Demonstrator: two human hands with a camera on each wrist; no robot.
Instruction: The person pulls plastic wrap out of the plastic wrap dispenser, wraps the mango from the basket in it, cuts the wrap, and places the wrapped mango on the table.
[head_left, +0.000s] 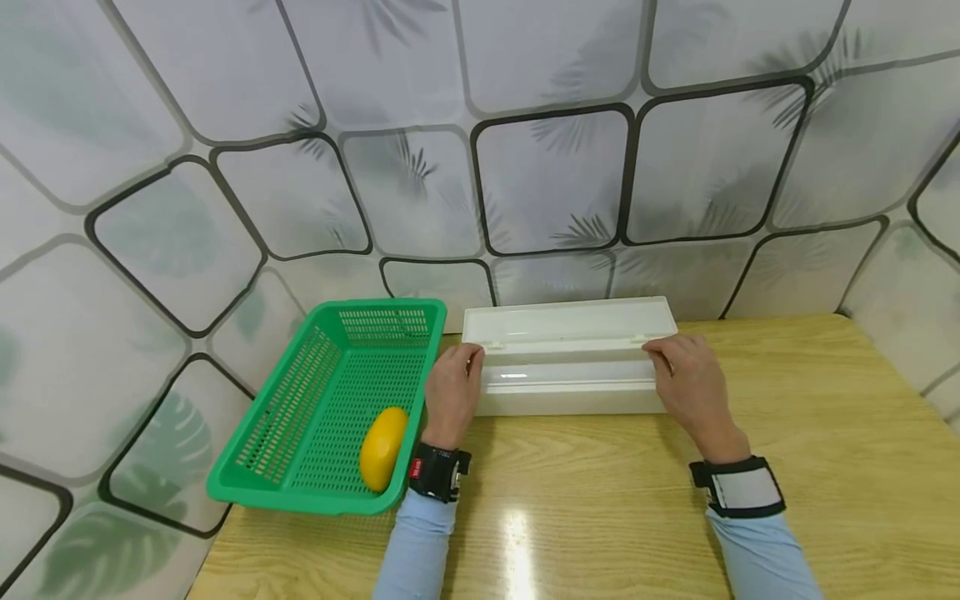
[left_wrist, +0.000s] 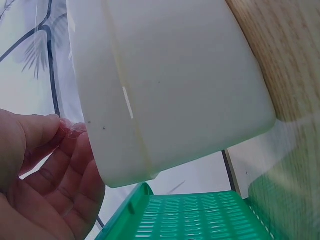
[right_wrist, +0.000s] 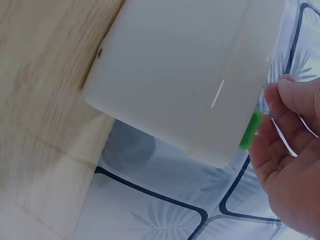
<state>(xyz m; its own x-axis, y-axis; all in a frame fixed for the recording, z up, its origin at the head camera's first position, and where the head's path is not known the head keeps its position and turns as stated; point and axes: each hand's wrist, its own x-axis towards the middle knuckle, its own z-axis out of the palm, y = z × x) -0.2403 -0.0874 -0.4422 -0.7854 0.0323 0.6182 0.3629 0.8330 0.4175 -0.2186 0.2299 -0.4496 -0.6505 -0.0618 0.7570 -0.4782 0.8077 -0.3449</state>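
A long white cling film dispenser box (head_left: pixel 570 403) lies across the wooden table with its lid (head_left: pixel 567 320) raised toward the wall. My left hand (head_left: pixel 452 387) is at the box's left end, thumb and fingertips pinching clear cling film (left_wrist: pixel 76 130). At the right end my right hand (head_left: pixel 692 390) pinches the film's other edge between thumb and forefinger. A small green piece (right_wrist: pixel 250 131) sticks out of the box just beside the right fingers. Both wrist views show the box's smooth white end walls beside the hands.
Left of the box stands a green plastic basket (head_left: pixel 247 492), close beside the left hand. Inside it lies a yellow oval fruit (head_left: pixel 383 448). The wooden table (head_left: pixel 585 500) meets a patterned wall (head_left: pixel 551 183) right behind the box.
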